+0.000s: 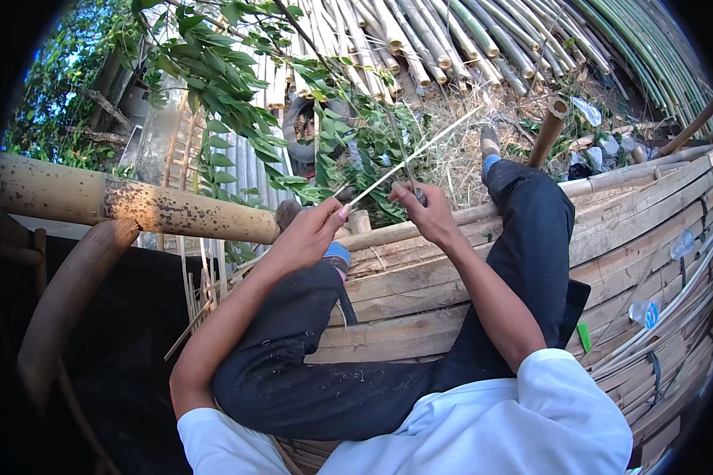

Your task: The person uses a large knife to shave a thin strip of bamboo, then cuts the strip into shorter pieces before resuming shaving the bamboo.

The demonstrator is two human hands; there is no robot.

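Observation:
A long, pale, thin bamboo strip (420, 149) slants up and to the right from my left hand (321, 226), whose fingers are closed round its lower end. My right hand (425, 207) is closed beside the strip, a little to the right of my left hand. A dark, rounded handle (421, 197) shows in its grip, and a thin dark blade seems to rise from it across the strip. Both hands are above the edge of the bamboo platform (404, 336), between my bent legs.
A thick bamboo pole (190, 207) crosses at the left. Leafy branches (238, 119) hang in front. Bamboo poles (451, 39) lie beyond, near a tyre (297, 142). An upright bamboo post (548, 131) stands right. Plastic cups (644, 313) and a green piece (584, 336) lie right.

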